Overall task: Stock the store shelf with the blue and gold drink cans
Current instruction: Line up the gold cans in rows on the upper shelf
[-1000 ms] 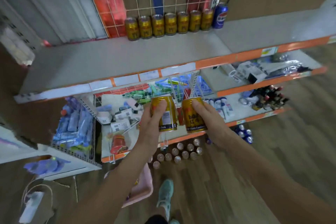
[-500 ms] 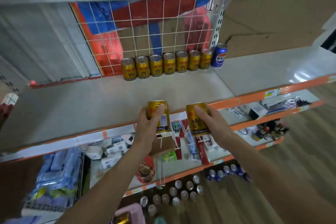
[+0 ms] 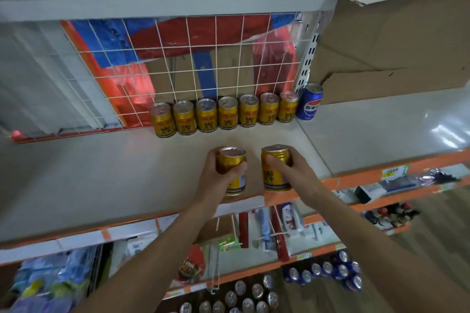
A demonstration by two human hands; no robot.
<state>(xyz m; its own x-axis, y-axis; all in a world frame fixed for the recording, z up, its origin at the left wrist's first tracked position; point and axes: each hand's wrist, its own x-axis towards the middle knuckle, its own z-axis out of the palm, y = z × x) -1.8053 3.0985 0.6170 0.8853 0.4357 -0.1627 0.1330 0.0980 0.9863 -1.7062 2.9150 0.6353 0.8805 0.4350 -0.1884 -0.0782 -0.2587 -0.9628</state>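
The left hand [image 3: 216,181] grips one gold can [image 3: 232,160] and the right hand [image 3: 292,173] grips a second gold can [image 3: 272,180], both upright and slightly apart over the front of the grey shelf [image 3: 127,173]. Behind them, a row of seven gold cans [image 3: 227,113] stands against the wire grid [image 3: 203,58], with a blue Pepsi can [image 3: 309,103] at its right end.

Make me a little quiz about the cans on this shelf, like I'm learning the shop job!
1. True or false: the left hand holds a blue can.
2. How many gold cans stand in the back row on the shelf?
3. The blue can on that shelf stands at the row's: A) left end, B) right end, C) middle.
Key: 1 false, it grips a gold can; 2 seven; 3 B.
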